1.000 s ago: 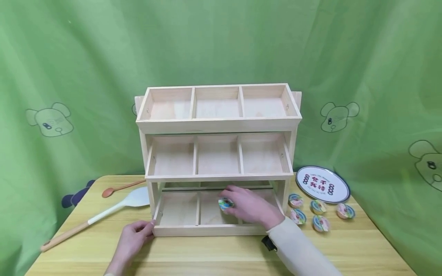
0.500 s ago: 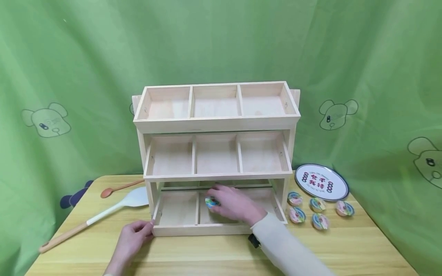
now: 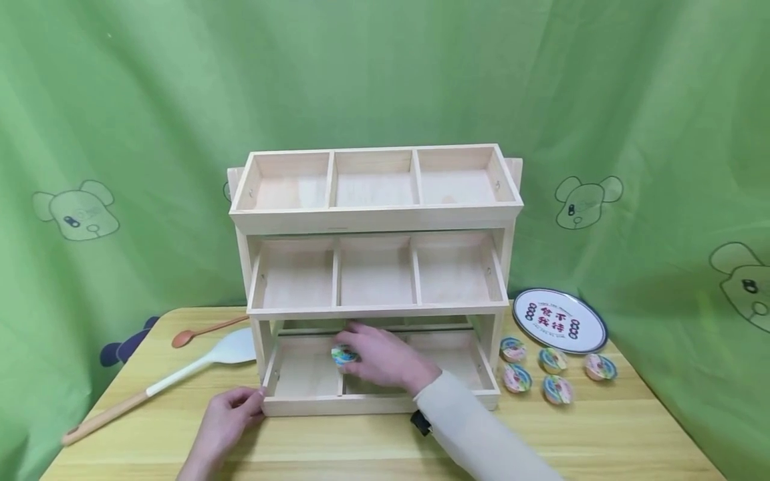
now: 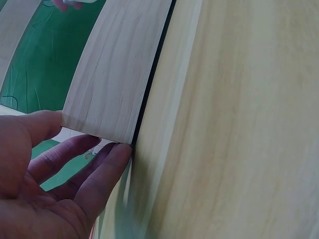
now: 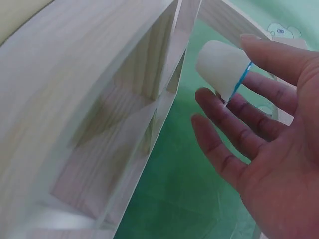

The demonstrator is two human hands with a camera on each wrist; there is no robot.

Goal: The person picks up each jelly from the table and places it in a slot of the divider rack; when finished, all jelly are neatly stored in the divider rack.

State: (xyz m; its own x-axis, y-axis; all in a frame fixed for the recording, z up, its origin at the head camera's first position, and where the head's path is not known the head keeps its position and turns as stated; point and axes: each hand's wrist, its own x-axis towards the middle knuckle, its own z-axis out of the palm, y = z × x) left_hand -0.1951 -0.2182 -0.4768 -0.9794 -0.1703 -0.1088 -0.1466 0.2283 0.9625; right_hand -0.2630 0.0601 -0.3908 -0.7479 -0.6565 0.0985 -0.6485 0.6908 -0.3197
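Observation:
A small jelly cup (image 3: 344, 355) with a colourful printed lid is pinched between the thumb and fingers of my right hand (image 3: 385, 357). The hand is over the bottom tray, near its left divider. In the right wrist view the cup (image 5: 222, 67) shows a pale, cloudy body and a blue rim, above the wooden compartments. My left hand (image 3: 222, 422) grips the front left corner of the bottom tray (image 3: 379, 405) of a three-tier wooden rack. In the left wrist view, its thumb and fingertips (image 4: 122, 152) lie on the end of the tray's front board (image 4: 114, 74).
Several jelly cups (image 3: 557, 389) lie on the table to the right of the rack, before a white oval plate (image 3: 559, 321). A white spatula (image 3: 180, 374) and an orange spoon (image 3: 183, 338) lie to the left. The upper trays (image 3: 375, 220) overhang the bottom one.
My right hand has moved left with the jelly cup, from the middle compartment toward the left divider. The left hand has stayed at the tray's corner.

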